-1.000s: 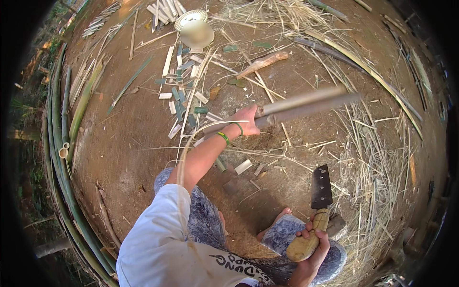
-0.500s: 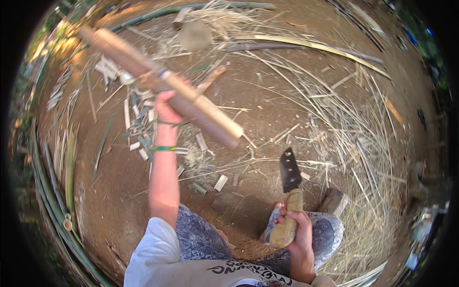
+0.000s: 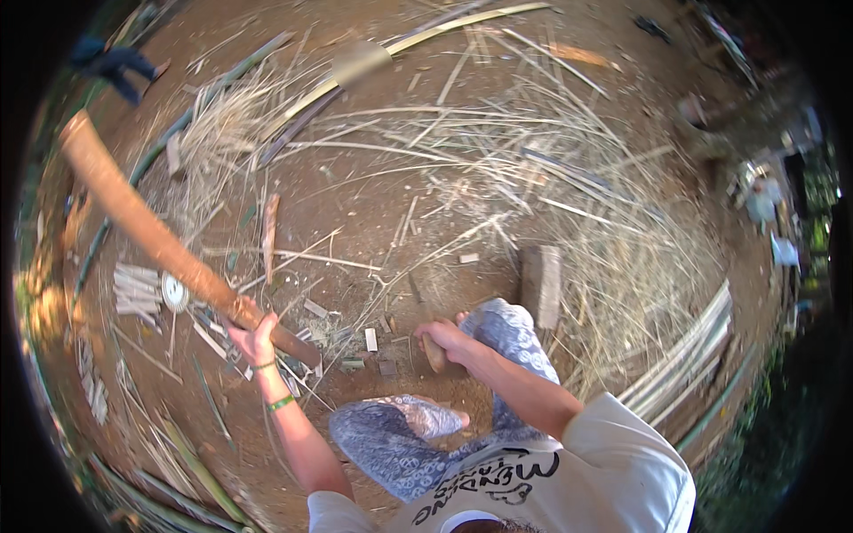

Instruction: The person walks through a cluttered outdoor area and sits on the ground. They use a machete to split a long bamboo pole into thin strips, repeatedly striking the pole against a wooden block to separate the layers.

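A long brown bamboo length (image 3: 155, 235) slants from the far left down toward my knees. My left hand (image 3: 256, 341) is closed around it near its lower end, by a node. The lower tip hangs over small wood offcuts (image 3: 353, 364). My right hand (image 3: 447, 340) is wrapped around the thick pale handle of a big knife (image 3: 434, 357), close to my right knee. The knife's dark blade points away from me, thin and nearly edge-on, so its shape is hard to see. Bamboo and knife are apart.
Thin bamboo strips (image 3: 613, 231) lie scattered across the ground ahead and to the right. A wooden block (image 3: 540, 286) sits beyond my right knee. Stacked short sticks (image 3: 136, 290) and a white round disc (image 3: 175, 291) lie at left. Another person's legs (image 3: 124, 69) show far left.
My view has turned to the right. The bamboo has swung lower and left in it, with my left hand still gripping it. The knife has come left and its blade has turned edge-on.
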{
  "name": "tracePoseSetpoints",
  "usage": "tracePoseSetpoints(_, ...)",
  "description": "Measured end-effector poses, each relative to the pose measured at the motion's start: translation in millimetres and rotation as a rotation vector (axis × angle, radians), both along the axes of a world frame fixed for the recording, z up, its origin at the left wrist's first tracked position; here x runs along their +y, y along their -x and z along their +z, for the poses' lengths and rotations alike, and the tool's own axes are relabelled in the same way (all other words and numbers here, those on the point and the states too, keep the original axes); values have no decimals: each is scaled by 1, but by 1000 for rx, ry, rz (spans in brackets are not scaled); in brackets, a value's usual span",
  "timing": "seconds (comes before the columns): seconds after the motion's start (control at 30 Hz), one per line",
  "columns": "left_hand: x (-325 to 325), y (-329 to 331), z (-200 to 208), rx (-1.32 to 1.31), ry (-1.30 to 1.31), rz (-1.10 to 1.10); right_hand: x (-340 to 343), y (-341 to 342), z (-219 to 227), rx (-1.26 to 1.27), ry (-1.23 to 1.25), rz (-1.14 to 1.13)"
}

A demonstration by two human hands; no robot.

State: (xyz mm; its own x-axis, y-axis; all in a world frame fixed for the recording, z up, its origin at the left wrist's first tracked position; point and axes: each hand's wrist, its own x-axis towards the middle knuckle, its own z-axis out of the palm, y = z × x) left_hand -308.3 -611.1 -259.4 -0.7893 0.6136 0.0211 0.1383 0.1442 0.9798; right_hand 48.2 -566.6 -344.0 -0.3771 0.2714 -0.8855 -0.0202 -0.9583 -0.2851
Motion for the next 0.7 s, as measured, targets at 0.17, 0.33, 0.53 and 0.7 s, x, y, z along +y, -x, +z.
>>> tracePoseSetpoints(0.17, -10, -7, 135, -159, -193, -186, -15, -17, 108, 235, 291, -351)
tracePoseSetpoints(0.33, -31, -36, 284, -184, -173, -81, -50, -60, 242, 103, 96, -264)
tracePoseSetpoints(0.53, -42, -40, 405, 467, 181, -73, -80, -163, 339, -303, -300, 59)
tracePoseSetpoints(0.7, -57, -47, 438, 745, 318, -298, -182, -218, 368, -995, -337, 258)
